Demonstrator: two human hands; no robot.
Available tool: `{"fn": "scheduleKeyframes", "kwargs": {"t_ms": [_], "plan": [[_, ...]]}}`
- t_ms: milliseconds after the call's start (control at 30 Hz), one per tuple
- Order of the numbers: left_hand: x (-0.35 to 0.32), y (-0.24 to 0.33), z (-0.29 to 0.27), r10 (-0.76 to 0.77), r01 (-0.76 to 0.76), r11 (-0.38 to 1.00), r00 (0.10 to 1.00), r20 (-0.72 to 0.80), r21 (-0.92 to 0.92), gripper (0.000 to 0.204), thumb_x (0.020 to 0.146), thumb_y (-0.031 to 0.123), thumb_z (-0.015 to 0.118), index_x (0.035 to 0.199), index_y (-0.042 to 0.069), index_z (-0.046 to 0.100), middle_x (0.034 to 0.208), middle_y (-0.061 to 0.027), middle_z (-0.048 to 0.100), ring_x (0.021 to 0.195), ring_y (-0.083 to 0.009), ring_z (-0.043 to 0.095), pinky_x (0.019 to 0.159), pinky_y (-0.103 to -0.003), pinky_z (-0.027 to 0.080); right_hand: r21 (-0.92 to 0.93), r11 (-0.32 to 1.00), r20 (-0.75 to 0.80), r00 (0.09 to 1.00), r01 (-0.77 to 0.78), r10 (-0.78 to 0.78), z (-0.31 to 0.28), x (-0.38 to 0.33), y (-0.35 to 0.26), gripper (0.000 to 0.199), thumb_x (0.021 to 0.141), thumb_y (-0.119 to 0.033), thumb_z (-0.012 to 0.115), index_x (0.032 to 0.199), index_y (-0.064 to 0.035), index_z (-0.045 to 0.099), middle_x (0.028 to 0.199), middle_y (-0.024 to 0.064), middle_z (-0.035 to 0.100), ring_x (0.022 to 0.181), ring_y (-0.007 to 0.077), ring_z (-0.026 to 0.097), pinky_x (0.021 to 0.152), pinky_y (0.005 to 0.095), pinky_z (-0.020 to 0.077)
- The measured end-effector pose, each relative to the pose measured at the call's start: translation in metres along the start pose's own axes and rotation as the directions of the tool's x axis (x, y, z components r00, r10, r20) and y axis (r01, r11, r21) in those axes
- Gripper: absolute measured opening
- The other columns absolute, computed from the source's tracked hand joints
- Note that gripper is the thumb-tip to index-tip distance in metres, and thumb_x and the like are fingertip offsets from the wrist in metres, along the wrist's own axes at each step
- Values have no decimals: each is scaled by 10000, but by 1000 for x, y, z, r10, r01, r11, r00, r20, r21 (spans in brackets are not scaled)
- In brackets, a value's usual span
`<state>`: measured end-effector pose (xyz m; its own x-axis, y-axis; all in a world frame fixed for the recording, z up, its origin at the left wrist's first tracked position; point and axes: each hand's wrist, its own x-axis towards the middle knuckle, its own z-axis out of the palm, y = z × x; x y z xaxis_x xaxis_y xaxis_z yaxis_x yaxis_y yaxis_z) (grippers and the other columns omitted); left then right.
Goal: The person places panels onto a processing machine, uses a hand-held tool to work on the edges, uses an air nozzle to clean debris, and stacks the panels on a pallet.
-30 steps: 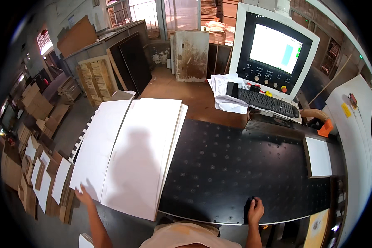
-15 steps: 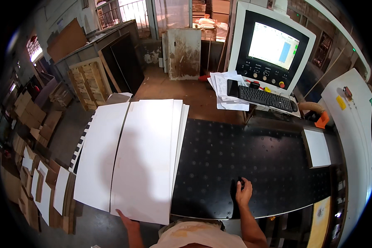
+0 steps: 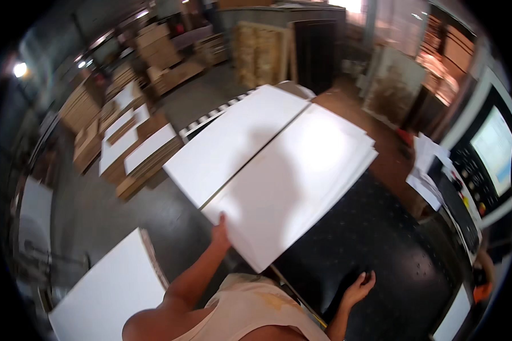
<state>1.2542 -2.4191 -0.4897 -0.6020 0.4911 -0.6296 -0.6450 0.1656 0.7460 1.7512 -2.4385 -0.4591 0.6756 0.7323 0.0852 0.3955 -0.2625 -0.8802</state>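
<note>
Two white panels lie side by side with a thin dark gap between them. At the near edge of the right-hand white panel [image 3: 267,187], my left hand [image 3: 221,232] grips it, thumb on top and fingers hidden below. More sheets show under that panel along its right side. My right hand [image 3: 358,288] is over the black table [image 3: 347,233], right of the panels. Its fingers are curled, with a small dark patch between them that I cannot identify. The left-hand white panel [image 3: 239,142] is touched by neither hand.
A stack of white boards [image 3: 116,290] stands at lower left. Further off are several stacks of cut boards [image 3: 148,150] on the floor. At right are a control console [image 3: 489,142], a keyboard [image 3: 458,204] and loose papers [image 3: 424,170]. A wooden pallet [image 3: 260,54] leans at the back.
My view has swung left, bringing the white board stack at lower left into sight and pushing the console to the right edge. My left hand still holds the panel's near edge.
</note>
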Motion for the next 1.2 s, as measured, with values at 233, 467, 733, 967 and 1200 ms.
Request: {"fn": "scheduleKeyframes", "kwargs": {"t_ms": [233,467,733,967,1200], "plan": [[-87,-40,25,16,-15,999,1000,23,-43,700,965,515,654,1305,-86,539,1174,-173,670,1022,-300,671,904,-452,550,209,971,538,815,118,-215,146,-20,-92,787,959,-315,683,1542,43,295,1497,326,421,1333,447,481,1098,459,407],[-48,-40,-38,-288,265,956,931,223,127,867,949,719,476,1455,18,420,1402,-172,538,1271,-314,536,1079,-526,423,-93,969,527,837,230,-148,165,-66,-147,900,840,-202,789,1525,90,284,1439,374,462,1334,489,472,1128,484,376],[124,152,-127,-35,43,962,999,34,-269,1138,811,871,518,1538,16,329,1489,-164,472,1347,-324,477,1087,-555,389,151,970,504,830,189,-240,176,-66,-123,831,876,31,680,1551,104,200,1484,290,459,1347,317,469,1157,377,332],[220,197,-84,-78,101,930,994,79,-353,818,879,590,726,1383,-21,522,1277,-132,636,1081,-309,648,914,-466,546,20,987,413,898,161,-155,175,-69,-133,856,863,23,676,1562,85,186,1612,256,262,1455,312,322,1174,387,290],[229,256,-83,1,147,919,927,375,-367,647,1026,539,504,1466,68,455,1416,-111,551,1302,-339,509,1125,-499,394,-166,977,527,849,131,-24,170,-64,-174,840,867,-67,721,1568,20,268,1535,258,417,1426,356,396,1169,398,314]]}}
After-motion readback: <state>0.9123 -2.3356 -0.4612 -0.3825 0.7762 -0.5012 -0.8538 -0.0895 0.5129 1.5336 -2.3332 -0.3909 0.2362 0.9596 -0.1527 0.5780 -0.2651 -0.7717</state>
